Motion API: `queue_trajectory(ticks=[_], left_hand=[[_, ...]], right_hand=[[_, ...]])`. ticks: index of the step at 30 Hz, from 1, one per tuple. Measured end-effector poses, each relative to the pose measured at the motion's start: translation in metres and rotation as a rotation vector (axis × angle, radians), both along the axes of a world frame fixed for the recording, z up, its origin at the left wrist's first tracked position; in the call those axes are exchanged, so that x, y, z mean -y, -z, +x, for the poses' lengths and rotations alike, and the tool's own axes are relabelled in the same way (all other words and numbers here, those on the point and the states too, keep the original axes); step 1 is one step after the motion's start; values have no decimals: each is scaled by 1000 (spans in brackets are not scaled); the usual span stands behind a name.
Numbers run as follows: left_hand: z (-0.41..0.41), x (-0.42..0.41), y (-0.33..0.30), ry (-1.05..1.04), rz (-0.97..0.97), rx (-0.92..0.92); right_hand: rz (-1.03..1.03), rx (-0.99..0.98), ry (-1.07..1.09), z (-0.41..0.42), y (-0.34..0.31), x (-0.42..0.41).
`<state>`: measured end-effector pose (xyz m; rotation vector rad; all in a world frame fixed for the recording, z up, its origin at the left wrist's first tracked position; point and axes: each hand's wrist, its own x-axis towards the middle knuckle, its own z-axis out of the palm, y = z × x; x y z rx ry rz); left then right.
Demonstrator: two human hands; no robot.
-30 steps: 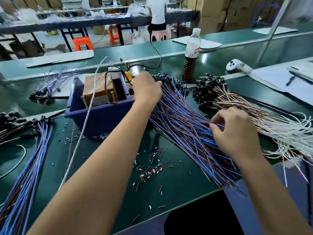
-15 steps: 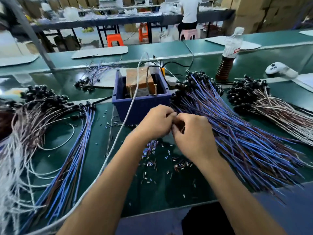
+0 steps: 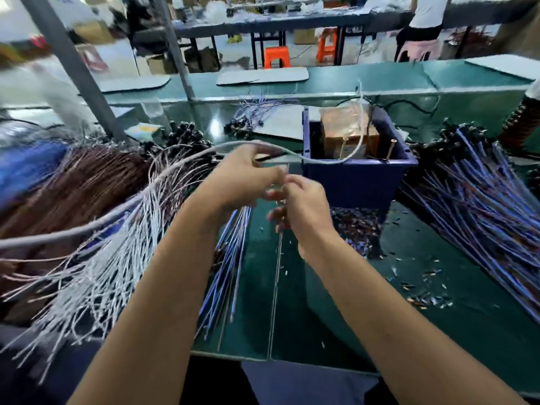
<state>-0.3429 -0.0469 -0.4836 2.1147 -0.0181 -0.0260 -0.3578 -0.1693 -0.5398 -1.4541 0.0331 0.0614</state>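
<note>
Here we see both hands close together just above the green bench (image 3: pixel 321 323), in front of the blue bin (image 3: pixel 356 182). The left hand (image 3: pixel 242 182) has its fingers curled toward the right hand (image 3: pixel 304 209), whose fingers are also bent, and the fingertips of the two nearly meet. Motion blur smears that spot, so we cannot tell whether either hand pinches a strand or holds nothing. Closest to them lie the blue wires (image 3: pixel 233 258), a small loose sheaf of thin strands, mostly blue with a few darker brownish ones mixed in. They show from under the left wrist and run toward the near edge of the bench, fanning slightly, their near ends uneven. A thick white cord (image 3: pixel 181 163) arches just beyond the left knuckles and drops into the bin, where a brown box (image 3: pixel 347 135) stands; we cannot say whether the cord touches the hand. Left of the sheaf spreads a wide mass of white wires (image 3: pixel 117 273), with brown wires (image 3: pixel 87 185) behind it and black connectors (image 3: pixel 187 135) at the far ends. Right of the right hand, at the foot of the bin, sits a heap of small scraps (image 3: pixel 356 229), and farther right a big bundle (image 3: pixel 473 217) of blue and brown strands slopes across the bench.
</note>
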Motion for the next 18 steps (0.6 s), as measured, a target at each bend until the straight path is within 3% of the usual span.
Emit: queue_trajectory(ticks=[2, 4, 10, 14, 18], left_hand=[[-5, 6, -6, 75, -402, 56], [-7, 17, -13, 119, -650, 113], [-7, 47, -23, 337, -879, 207], [-1, 43, -26, 234, -1040, 407], [10, 10, -26, -286, -1414, 509]], right_hand=[[299, 42, 124, 4, -13, -4], [459, 127, 199, 6, -24, -6], [777, 203, 366, 4, -56, 1], [533, 260, 357, 11, -69, 12], [147, 205, 140, 20, -59, 8]])
